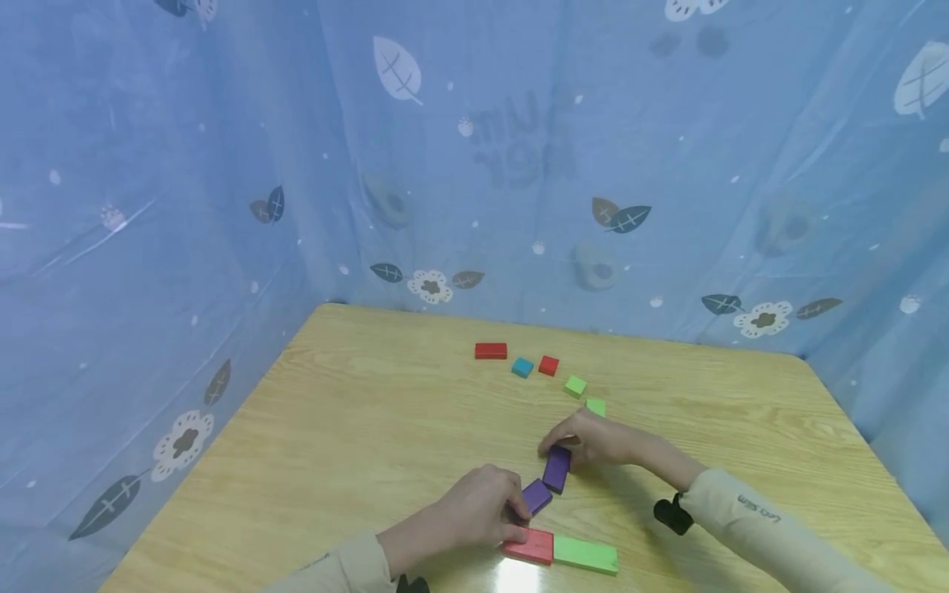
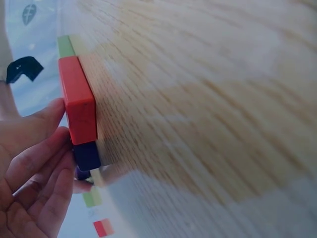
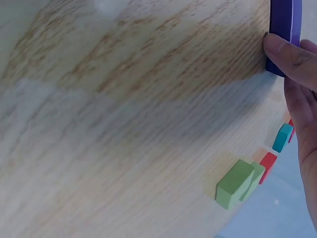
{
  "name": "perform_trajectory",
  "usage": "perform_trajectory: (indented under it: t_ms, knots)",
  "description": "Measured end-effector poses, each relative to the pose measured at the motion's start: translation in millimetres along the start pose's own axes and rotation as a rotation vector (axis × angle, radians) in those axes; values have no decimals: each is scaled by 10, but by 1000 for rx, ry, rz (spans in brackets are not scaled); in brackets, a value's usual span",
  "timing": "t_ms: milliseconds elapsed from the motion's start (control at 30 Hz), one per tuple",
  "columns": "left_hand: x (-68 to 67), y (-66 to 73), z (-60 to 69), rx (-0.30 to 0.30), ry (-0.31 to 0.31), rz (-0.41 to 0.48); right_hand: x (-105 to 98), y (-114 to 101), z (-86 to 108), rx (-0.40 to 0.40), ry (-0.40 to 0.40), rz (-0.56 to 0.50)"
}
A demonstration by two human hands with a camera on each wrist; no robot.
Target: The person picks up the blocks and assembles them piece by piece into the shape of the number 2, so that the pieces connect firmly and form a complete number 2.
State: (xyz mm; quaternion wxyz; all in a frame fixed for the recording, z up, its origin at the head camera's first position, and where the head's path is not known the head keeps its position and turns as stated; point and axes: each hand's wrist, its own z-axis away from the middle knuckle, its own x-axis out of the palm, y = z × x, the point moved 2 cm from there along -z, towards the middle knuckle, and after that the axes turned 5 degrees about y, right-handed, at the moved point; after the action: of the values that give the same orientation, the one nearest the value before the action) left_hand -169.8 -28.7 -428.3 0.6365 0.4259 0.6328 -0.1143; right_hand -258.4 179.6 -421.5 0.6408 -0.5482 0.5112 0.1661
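Note:
In the head view my left hand (image 1: 478, 504) touches two wooden blocks near the front of the table. Its thumb rests on a red block (image 1: 535, 547), and its fingers reach a purple block (image 1: 537, 496) just beyond. In the left wrist view the thumb lies against the red block (image 2: 79, 99); the fingers extend beside the purple block (image 2: 88, 156). My right hand (image 1: 596, 436) pinches a second purple block (image 1: 557, 471) at its far end between thumb and fingers. That block lies angled, its near corner close to the first purple one. A long green block (image 1: 586, 555) adjoins the red one.
Beyond the hands, a curve of smaller blocks runs back: green (image 1: 596, 407), green (image 1: 576, 386), red (image 1: 549, 366) and blue (image 1: 522, 367), with a long red block (image 1: 491, 352) at its end. Blue patterned curtains (image 1: 474, 165) border the wooden table (image 1: 371, 395).

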Motion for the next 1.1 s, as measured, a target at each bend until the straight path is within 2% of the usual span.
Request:
perform_trajectory:
  t_ms: [100, 200, 300, 400, 533, 600, 667, 833, 1000, 1100]
  knots:
    - [-10, -5, -3, -17, -6, 5, -65, -18, 6, 44, 2, -4]
    - [27, 19, 68, -30, -9, 23, -80, -22, 79, 102, 51, -42]
    - [50, 21, 139, -42, 1, 50, -126, 65, 166, 180, 157, -90]
    - [53, 12, 177, -39, 5, 76, -191, 220, 273, 274, 295, -186]
    - [28, -11, 108, -25, 3, 100, -325, 434, 445, 395, 496, -316]
    - [14, -16, 31, -16, 1, 102, -403, 500, 536, 436, 562, -338]
    - [-23, -40, -16, -22, 6, 90, -478, 549, 522, 440, 580, -329]
    - [-63, -59, -79, -12, 0, 59, -546, 588, 499, 432, 552, -299]
    - [-25, -37, -46, 38, -10, 58, -457, 590, 505, 438, 513, -284]
    - [-11, -25, 9, 25, -14, 70, -371, 597, 455, 428, 485, -262]
